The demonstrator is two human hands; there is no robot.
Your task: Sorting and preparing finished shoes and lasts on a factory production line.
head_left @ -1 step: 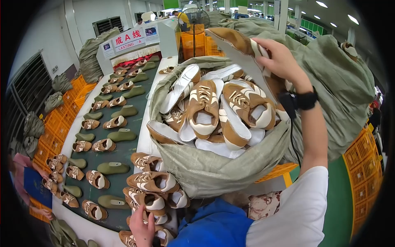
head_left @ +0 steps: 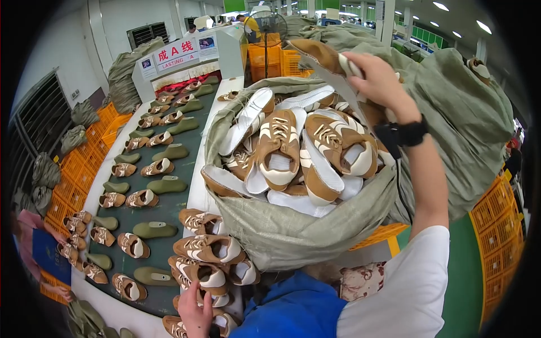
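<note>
My right hand (head_left: 375,79) is raised over the far right of a sack and grips a brown-and-white shoe upper (head_left: 316,52), its pale underside facing the sack. The thumb lies on the near side; the fingers curl over the far side and partly hide. Inside the greenish sack (head_left: 293,239) lie several brown sneaker uppers (head_left: 280,147) with white stripes, laces and white bottoms. My left hand (head_left: 194,315) is low down at the conveyor's right edge, fingers apart, against a pile of similar shoe uppers (head_left: 208,248). It holds nothing that I can see.
A dark green conveyor (head_left: 169,219) runs away on the left, bearing rows of uppers and green shoe lasts (head_left: 155,230). Orange crates (head_left: 499,225) line the right. Large full sacks (head_left: 451,124) and a fan (head_left: 270,25) stand beyond. Another person (head_left: 31,242) is at far left.
My right hand and the shoe upper in it have shifted slightly, the upper's tip moving a little right and down. My left hand stays where it was.
</note>
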